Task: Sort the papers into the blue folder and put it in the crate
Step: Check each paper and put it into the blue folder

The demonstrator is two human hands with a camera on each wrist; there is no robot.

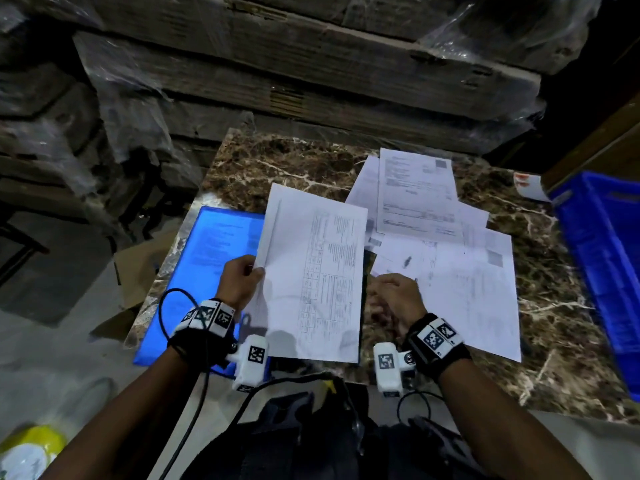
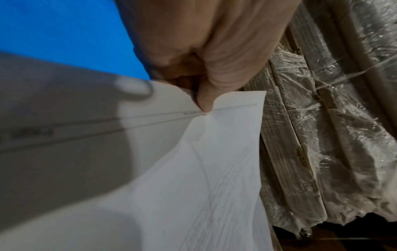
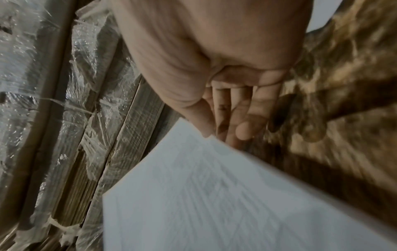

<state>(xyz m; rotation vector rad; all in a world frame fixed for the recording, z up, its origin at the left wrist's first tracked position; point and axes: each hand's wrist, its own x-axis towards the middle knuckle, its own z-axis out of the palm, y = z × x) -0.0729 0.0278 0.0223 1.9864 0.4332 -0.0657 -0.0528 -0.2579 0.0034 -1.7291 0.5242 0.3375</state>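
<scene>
My left hand (image 1: 257,271) pinches the left edge of a printed sheet (image 1: 311,271) with a table on it and holds it lifted over the table's front. In the left wrist view the thumb (image 2: 204,103) presses on that sheet (image 2: 214,169). The sheet partly covers the blue folder (image 1: 207,251), which lies flat at the table's left with a page showing through. My right hand (image 1: 391,289) hovers just right of the sheet, its fingers (image 3: 247,125) loosely straight and the thumb at the paper's edge (image 3: 214,203). Several loose papers (image 1: 415,192) lie spread at the right. The blue crate (image 1: 602,258) stands at the far right.
The marble table top (image 1: 277,161) is bare at its far left corner. Plastic-wrapped cardboard stacks (image 1: 311,64) rise close behind it. A red-and-white item (image 1: 530,185) lies by the crate. Flat cardboard (image 1: 145,268) sits on the floor at the left.
</scene>
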